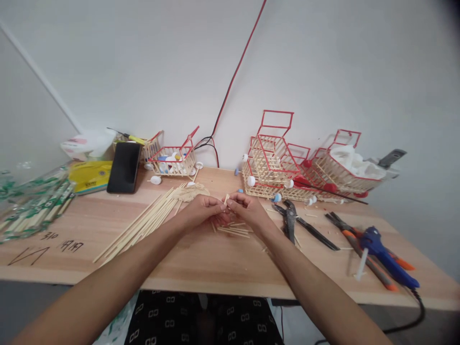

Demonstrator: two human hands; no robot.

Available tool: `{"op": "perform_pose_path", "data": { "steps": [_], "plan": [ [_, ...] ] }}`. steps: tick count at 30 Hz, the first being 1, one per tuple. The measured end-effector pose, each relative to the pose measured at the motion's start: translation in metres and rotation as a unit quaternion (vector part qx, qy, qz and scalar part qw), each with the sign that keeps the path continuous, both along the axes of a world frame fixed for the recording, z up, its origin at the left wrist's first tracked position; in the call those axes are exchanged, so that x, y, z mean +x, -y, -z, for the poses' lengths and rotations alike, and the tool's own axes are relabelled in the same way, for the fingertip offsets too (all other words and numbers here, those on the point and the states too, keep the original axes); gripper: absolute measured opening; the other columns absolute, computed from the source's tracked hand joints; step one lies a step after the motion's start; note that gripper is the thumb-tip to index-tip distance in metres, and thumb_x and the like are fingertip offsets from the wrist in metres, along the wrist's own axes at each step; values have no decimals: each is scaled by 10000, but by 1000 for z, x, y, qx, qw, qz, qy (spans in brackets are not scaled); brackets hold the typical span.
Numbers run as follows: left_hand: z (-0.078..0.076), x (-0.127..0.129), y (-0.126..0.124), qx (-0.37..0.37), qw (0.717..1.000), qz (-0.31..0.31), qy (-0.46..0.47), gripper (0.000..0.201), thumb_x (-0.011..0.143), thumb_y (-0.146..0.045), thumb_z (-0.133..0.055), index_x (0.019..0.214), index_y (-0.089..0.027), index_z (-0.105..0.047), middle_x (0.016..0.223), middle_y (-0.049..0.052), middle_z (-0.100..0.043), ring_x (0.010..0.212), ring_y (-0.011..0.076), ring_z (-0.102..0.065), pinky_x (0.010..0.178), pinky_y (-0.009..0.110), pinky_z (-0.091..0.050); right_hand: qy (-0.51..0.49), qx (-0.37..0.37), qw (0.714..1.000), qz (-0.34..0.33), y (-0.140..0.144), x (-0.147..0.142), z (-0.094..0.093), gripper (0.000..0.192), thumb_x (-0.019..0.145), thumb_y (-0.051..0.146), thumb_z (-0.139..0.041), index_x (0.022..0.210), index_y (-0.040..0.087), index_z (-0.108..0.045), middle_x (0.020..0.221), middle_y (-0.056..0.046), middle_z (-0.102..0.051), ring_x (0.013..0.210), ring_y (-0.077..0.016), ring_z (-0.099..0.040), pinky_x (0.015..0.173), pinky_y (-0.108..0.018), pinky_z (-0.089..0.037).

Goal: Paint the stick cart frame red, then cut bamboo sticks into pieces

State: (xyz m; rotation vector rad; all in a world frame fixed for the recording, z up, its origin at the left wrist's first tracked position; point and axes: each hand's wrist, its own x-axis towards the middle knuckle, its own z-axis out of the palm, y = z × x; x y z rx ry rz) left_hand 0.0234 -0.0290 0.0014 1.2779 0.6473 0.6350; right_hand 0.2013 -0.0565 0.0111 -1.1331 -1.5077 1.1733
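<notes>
Fingers of my left hand and right hand pinch one short stick together above the counter, cut sticks lying beneath.

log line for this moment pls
left hand + right hand: pinch short wooden stick | cut sticks beneath | long sticks left | pliers right
</notes>
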Motion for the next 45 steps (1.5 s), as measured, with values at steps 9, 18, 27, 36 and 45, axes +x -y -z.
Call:
{"op": "perform_pose_path", "data": {
  "steps": [9, 18, 27, 36, 45],
  "plan": [
    [-2, -3, -3, 74, 995, 6, -64, 369, 768, -479, -660, 802, -122, -744, 759, 76, -735, 661, 156, -650, 624, 238, -489, 8, 5, 1000, 17, -2, 1, 1, 329, 713, 505, -669, 750, 181, -627, 660, 14, -574, 579, -103, -472, 542, -235, -341],
    [-8, -13, -13, 90, 976, -189, -53, 318, 694, -427, -731, 749, -114, -707, 750, 84, -723, 613, 125, -606, 559, 218, -442, 111, 14, 992, -57, 5, 2, -5, 307, 788, 461, -612, 797, 166, -698, 688, -9, -623, 590, -116, -487, 554, -242, -345],
    [3, -13, -15, 31, 978, -208, -2, 288, 646, -357, -773, 745, -113, -655, 683, 48, -685, 590, 98, -596, 553, 197, -421, 387, 196, 900, -47, 4, 8, 10, 195, 872, 137, -542, 995, 209, -675, 994, -67, -619, 921, -166, -556, 774, -273, -405],
    [-2, -12, -13, -11, 984, -174, -30, 354, 648, -378, -784, 795, -122, -590, 729, 72, -701, 594, 120, -630, 515, 198, -439, 555, 160, 814, -56, 8, -1, -7, 20, 858, 169, -597, 855, 171, -617, 889, -56, -602, 813, -160, -519, 642, -250, -323],
    [2, -11, -13, 20, 988, -156, -3, 341, 634, -400, -795, 735, -105, -657, 663, 25, -649, 558, 74, -552, 527, 184, -403, 276, 126, 953, 13, 2, 8, 3, 122, 824, 197, -554, 915, 167, -629, 754, -13, -634, 666, -120, -531, 620, -236, -368]
  ]
}}
